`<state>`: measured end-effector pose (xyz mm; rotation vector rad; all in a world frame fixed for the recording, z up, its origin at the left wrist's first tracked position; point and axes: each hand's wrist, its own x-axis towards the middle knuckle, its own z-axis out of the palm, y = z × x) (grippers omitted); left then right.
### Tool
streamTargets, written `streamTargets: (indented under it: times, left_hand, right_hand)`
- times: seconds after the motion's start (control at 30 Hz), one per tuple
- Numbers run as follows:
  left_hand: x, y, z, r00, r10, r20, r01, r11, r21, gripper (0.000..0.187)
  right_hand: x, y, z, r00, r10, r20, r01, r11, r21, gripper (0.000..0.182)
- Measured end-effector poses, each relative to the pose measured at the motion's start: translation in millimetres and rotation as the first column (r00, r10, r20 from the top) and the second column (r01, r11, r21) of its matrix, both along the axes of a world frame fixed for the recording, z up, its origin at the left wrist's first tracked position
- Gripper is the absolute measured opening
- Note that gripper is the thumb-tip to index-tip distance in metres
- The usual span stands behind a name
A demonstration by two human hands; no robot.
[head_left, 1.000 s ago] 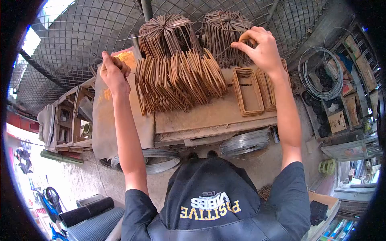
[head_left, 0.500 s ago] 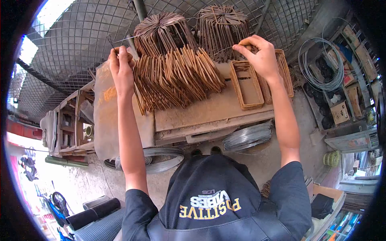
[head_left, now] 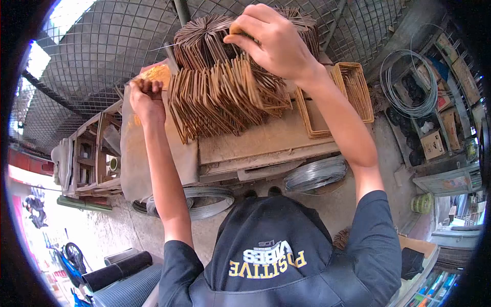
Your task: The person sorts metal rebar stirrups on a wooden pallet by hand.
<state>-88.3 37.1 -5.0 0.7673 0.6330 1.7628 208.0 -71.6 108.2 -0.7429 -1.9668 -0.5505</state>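
My left hand [head_left: 148,102] is at the left end of a row of rusty bent-rod frames [head_left: 225,97], its fingers curled inward. Whatever they may hold is hidden. Over the back of that row, my right hand [head_left: 273,43] has thumb and fingers pinched together on a thin wire, though the contact point is hard to see. A pale length of wire [head_left: 163,47] shows above my left hand, against the mesh. Behind the row stands a round bundle of rusty frames [head_left: 202,33]. My right hand partly covers a second bundle [head_left: 302,23].
Rectangular rusty frames [head_left: 319,134] lie at the right of the worktable [head_left: 245,149]. Coils of wire [head_left: 314,176] sit below its front edge, and another coil [head_left: 434,89] hangs at right. Wire mesh [head_left: 117,46] rises behind. A wooden shelf frame [head_left: 84,158] is at left.
My right hand has moved left and up, from beside the rectangular frames to over the row. My left hand has dropped slightly, and the dark thin piece above its fingers no longer shows.
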Motion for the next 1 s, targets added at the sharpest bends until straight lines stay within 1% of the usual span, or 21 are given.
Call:
streamTargets:
  times: [0.03,0.07,0.1,0.17,0.2,0.23,0.3,0.33,0.37,0.4,0.47,0.5,0.53,0.57,0.63,0.77,0.8,0.83,0.9,0.93,1.0]
  left_hand:
    - [-3.4,4.4,0.6,0.997,0.054,0.06,-0.054,0.998,-0.013,0.035]
    - [-7.1,9.4,4.8,0.996,0.074,0.044,-0.075,0.997,0.014,0.036]
    - [-14.2,15.2,5.3,0.996,0.082,0.046,-0.082,0.997,0.012,0.036]
    - [-23.0,22.5,10.9,0.995,0.032,0.092,-0.038,0.997,0.063,0.037]
    - [-23.4,22.5,13.0,0.993,0.035,0.116,-0.041,0.998,0.051,0.038]
    - [-23.3,21.8,14.3,0.992,0.037,0.118,-0.044,0.998,0.051,0.038]
    - [-19.2,17.4,17.9,1.0,0.015,0.006,-0.015,1.0,0.026,0.036]
    - [-17.8,18.6,13.9,1.0,0.015,0.005,-0.015,1.0,0.02,0.036]
    - [-16.1,21.3,9.1,0.997,-0.072,-0.04,0.074,0.996,0.056,0.032]
    - [-14.8,22.3,5.7,0.983,-0.159,-0.088,0.167,0.982,0.088,0.029]
    - [-4.3,13.3,2.6,0.98,-0.135,-0.149,0.142,0.989,0.041,0.027]
    - [1.2,10.2,2.1,0.971,-0.113,-0.211,0.115,0.993,-0.001,0.025]
    - [-5.3,17.3,-8.5,0.971,-0.136,-0.194,0.144,0.989,0.026,0.025]
    - [-5.8,17.6,-8.1,0.97,-0.144,-0.197,0.151,0.988,0.024,0.025]
    - [-5.9,15.0,-10.5,0.979,-0.108,-0.173,0.118,0.992,0.049,0.028]
    - [-1.3,2.2,-6.5,0.983,-0.073,-0.166,0.088,0.993,0.08,0.027]
    - [-3.6,4.1,-10.6,0.981,-0.074,-0.179,0.095,0.989,0.113,0.023]
    - [-2.5,3.2,-14.9,0.981,-0.075,-0.18,0.096,0.989,0.112,0.023]
    - [8.3,-11.2,-9.8,0.951,0.055,-0.303,-0.021,0.993,0.114,0.02]
    - [-2.6,-2.3,-23.3,0.931,0.047,-0.362,0.012,0.987,0.16,0.022]
    - [7.4,-13.5,-18.6,0.894,0.094,-0.437,0.0,0.978,0.21,0.024]
  right_hand:
    - [-2.0,2.3,6.0,0.999,0.033,-0.003,-0.033,0.998,0.058,0.021]
    - [-5.4,3.1,13.7,0.997,0.071,-0.005,-0.07,0.991,0.117,0.022]
    - [-7.6,-0.3,19.3,0.997,0.078,-0.002,-0.078,0.99,0.115,0.022]
    - [-9.1,-13.3,31.6,0.983,0.064,-0.172,-0.063,0.998,0.015,0.023]
    - [-9.1,-15.5,37.7,0.992,0.061,-0.115,-0.046,0.991,0.124,0.019]
    - [-7.4,-15.3,34.9,0.992,0.064,-0.114,-0.049,0.991,0.125,0.019]
    - [-1.0,-14.7,25.1,0.961,0.079,-0.265,-0.076,0.997,0.023,0.019]
    - [6.3,-14.6,23.2,0.972,-0.021,-0.235,0.048,0.993,0.11,0.028]
    - [30.9,-12.8,7.2,0.967,-0.127,-0.221,0.118,0.992,-0.053,0.024]
    - [48.5,-15.3,-4.0,0.965,-0.197,-0.171,0.178,0.976,-0.123,0.024]
    - [76.0,-22.5,-24.9,0.956,-0.269,-0.114,0.245,0.951,-0.187,0.024]
    - [86.9,-28.8,-36.6,0.931,-0.32,-0.177,0.255,0.915,-0.313,0.024]
    - [94.8,-33.0,-47.2,0.897,-0.377,-0.232,0.251,0.865,-0.435,0.025]
    - [99.7,-35.7,-55.1,0.893,-0.384,-0.233,0.257,0.862,-0.437,0.025]
    - [107.4,-41.6,-69.2,0.822,-0.41,-0.396,0.132,0.813,-0.567,0.026]
    - [121.3,-42.7,-94.5,0.769,-0.41,-0.49,0.041,0.797,-0.603,0.027]
    - [122.0,-46.2,-96.4,0.738,-0.454,-0.498,0.008,0.745,-0.667,0.028]
    - [123.4,-47.5,-98.8,0.737,-0.455,-0.499,0.008,0.744,-0.668,0.028]
    - [126.2,-48.0,-109.1,0.676,-0.517,-0.526,-0.048,0.68,-0.731,0.029]
    - [125.1,-47.6,-115.3,0.674,-0.517,-0.528,-0.049,0.682,-0.729,0.029]
    - [122.2,-48.7,-129.9,0.733,-0.437,-0.522,0.065,0.808,-0.585,0.027]
